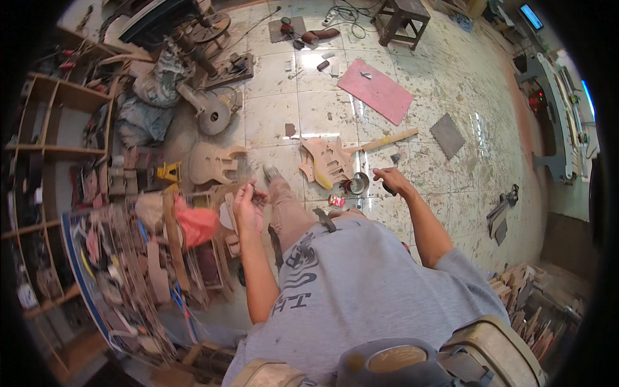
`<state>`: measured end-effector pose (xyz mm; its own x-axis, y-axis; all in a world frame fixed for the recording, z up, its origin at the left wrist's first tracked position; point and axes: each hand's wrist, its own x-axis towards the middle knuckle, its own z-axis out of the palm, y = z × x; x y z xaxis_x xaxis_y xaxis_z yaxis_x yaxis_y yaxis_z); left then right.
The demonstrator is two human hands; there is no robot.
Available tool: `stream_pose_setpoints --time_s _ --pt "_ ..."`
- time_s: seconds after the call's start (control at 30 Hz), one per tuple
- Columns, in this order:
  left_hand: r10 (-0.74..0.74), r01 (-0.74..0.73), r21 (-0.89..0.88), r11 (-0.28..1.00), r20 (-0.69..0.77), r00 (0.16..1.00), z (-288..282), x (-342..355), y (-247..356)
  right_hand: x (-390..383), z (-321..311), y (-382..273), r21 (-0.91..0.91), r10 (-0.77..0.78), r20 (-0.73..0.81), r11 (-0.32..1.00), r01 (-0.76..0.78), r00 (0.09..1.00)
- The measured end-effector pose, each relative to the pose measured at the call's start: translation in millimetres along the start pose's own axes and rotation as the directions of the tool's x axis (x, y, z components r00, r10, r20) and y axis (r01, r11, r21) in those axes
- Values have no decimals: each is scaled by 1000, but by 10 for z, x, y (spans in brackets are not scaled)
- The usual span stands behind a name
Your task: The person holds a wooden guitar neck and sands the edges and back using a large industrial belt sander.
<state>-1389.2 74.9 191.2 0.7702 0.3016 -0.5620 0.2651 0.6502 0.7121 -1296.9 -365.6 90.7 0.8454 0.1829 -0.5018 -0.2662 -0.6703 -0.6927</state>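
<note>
My left hand (250, 205) is raised beside the cluttered rack, palm turned up and fingers curled, with thumb and fingertips close together. Whether something small sits between them I cannot make out. My right hand (394, 183) is out over the floor, index finger pointing forward, the others curled around a small dark object (389, 188) of unclear kind. Left of that hand, a round metal tin (358, 184) stands by a wooden electric guitar body (327, 160) with routed cavities. A long wooden strip (389, 139) meets the body's right side. Another guitar body (209, 164) is near my left hand.
A pink board (376, 90) and a dark grey square sheet (447, 136) lie on the stained tile floor. A stool (403, 22) stands at the far side. On the left are shelves (71, 93) and a rack (138, 271) crowded with wood pieces; wood offcuts (525, 293) fill the lower right.
</note>
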Motion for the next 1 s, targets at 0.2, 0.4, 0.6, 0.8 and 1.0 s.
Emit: stream_pose_setpoints --time_s 0.2,0.4,0.6,0.8,1.0 --pt "54 -56 49 997 45 998 317 1747 1190 371 184 319 -86 313 -38 945 -315 949" --pt "55 -73 176 982 102 993 1032 3360 2328 120 576 -416 258 803 175 522 -813 570" --pt "-11 -49 290 956 203 979 2135 4522 2765 1308 487 -984 206 819 224 491 -847 529" --pt "-80 21 353 935 154 985 2947 5608 2889 3769 -483 -1074 205 684 107 695 -689 722" --pt "-122 89 301 949 90 989 3761 6303 3051 6066 -2417 -2042 -17 189 -68 982 -190 980"
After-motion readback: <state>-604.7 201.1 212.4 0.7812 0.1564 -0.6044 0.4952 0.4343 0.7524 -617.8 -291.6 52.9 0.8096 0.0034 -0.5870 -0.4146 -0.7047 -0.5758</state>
